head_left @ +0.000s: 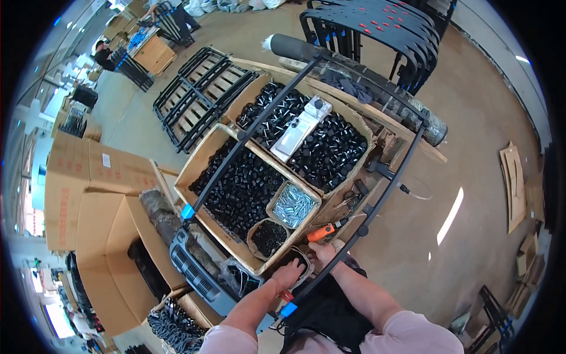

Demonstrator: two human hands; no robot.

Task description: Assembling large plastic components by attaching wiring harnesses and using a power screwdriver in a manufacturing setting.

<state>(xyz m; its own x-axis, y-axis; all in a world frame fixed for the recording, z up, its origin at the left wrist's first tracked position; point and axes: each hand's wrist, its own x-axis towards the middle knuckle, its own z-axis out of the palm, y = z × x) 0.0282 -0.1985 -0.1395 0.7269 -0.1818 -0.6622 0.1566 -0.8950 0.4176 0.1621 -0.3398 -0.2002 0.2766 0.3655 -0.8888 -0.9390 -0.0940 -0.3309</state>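
A: Largest item first. Black metal tube frame (330, 112), smooth and curved, lies across the workbench; two long side rails with cross rails between them, blue tape patches at the near ends.

B: Under it?

A: Two big cardboard boxes (203, 162), plain brown, both filled with small black cylindrical plastic caps (242, 192), glossy, too many to count. A white flat rectangular device (300, 127) lies on the caps in the far box.

B: Smaller containers?

A: Two. One square cardboard tray of silvery metal bolts (293, 205), and one rounded pot of tiny black parts (269, 237) just beside it.

B: Tools?

A: One orange-handled tool (322, 233), resting near the right rail.

B: Hands?

A: Left hand (289, 274) lies palm down, fingers loosely spread, reaching into a small dark container (299, 257) at the bench's near edge; whether it pinches anything, cannot tell. Right hand (326, 253) is curled around the frame's right rail near its end, grasping it, just below the orange tool.
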